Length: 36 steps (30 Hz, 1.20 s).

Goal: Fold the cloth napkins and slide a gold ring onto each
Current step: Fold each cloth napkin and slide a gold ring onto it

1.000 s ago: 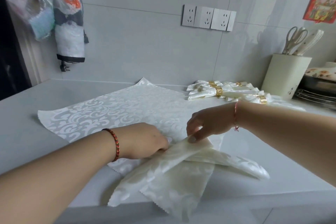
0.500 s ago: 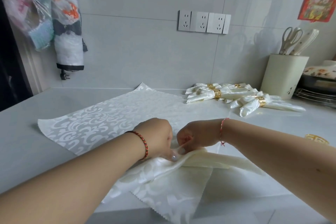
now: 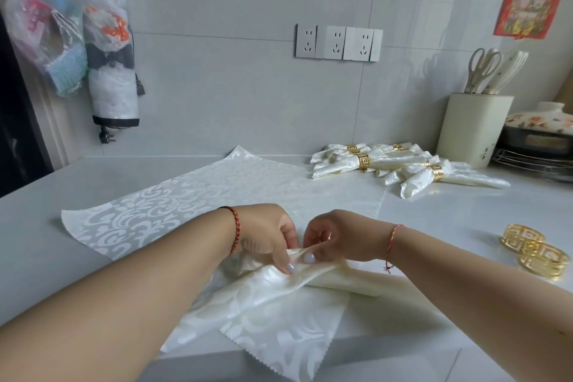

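A cream damask napkin lies partly folded at the counter's front edge, one corner hanging over it. My left hand and my right hand meet at its top fold, and each pinches the gathered cloth between thumb and fingers. A second napkin lies flat and spread behind my hands. Two loose gold rings sit on the counter to the right. Several folded napkins with gold rings are piled at the back right.
A cream utensil holder with scissors stands at the back right beside a lidded pot on a wire rack. Wall sockets sit above the counter. Plastic bags hang on the left wall.
My hands have come together over the napkin and now both pinch its top fold. The view shifted, bringing the loose gold rings into sight on the right.
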Each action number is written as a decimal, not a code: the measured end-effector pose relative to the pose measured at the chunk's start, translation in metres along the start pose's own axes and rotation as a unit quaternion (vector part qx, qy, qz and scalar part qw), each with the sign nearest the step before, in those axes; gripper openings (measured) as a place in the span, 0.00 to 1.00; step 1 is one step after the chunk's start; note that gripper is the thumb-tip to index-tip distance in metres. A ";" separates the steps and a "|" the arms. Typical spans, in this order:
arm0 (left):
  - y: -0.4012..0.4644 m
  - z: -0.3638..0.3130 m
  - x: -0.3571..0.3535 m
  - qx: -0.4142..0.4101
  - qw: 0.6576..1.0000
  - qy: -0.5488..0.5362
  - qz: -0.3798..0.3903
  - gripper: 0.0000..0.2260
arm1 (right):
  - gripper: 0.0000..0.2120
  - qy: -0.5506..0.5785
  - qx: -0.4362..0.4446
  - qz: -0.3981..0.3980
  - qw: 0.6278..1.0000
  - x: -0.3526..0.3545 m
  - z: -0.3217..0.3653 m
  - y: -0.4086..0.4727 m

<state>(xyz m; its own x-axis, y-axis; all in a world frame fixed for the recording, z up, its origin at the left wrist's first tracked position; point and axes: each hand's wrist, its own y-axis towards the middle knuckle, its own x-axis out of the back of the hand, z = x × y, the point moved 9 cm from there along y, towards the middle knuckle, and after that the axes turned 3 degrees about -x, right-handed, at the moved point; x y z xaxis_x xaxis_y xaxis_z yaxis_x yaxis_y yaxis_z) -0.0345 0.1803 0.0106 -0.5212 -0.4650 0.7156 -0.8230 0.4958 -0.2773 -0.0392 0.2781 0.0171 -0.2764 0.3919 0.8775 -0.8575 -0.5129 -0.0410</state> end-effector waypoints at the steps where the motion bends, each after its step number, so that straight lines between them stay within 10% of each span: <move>1: -0.002 -0.001 0.001 -0.014 1.000 -0.019 0.003 0.11 | 0.06 0.019 -0.002 0.002 1.000 0.001 -0.001 -0.003; 8: -0.013 -0.025 0.011 -0.130 0.990 -0.057 0.006 0.15 | 0.14 0.253 0.031 0.027 0.967 0.009 -0.002 -0.026; 20: 0.004 -0.074 -0.013 -0.214 0.976 0.023 -0.020 0.10 | 0.15 0.259 -0.027 -0.021 0.965 0.030 -0.043 -0.051; 29: 0.035 -0.105 -0.032 -0.238 0.971 -0.001 -0.017 0.14 | 0.12 0.094 -0.156 -0.231 0.956 0.103 -0.104 -0.127; 36: 0.053 -0.126 -0.043 -0.256 0.966 -0.035 -0.029 0.13 | 0.17 -0.232 -0.391 -0.249 0.855 0.148 -0.172 -0.217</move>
<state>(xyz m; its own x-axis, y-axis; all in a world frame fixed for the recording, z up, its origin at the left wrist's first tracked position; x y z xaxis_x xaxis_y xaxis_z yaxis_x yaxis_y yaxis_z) -0.0273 0.3188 0.0457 -0.5073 -0.5423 0.6698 -0.6411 0.7569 0.1273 0.0311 0.5786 0.0735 0.2543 -0.0258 0.9668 -0.8972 0.3670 0.2458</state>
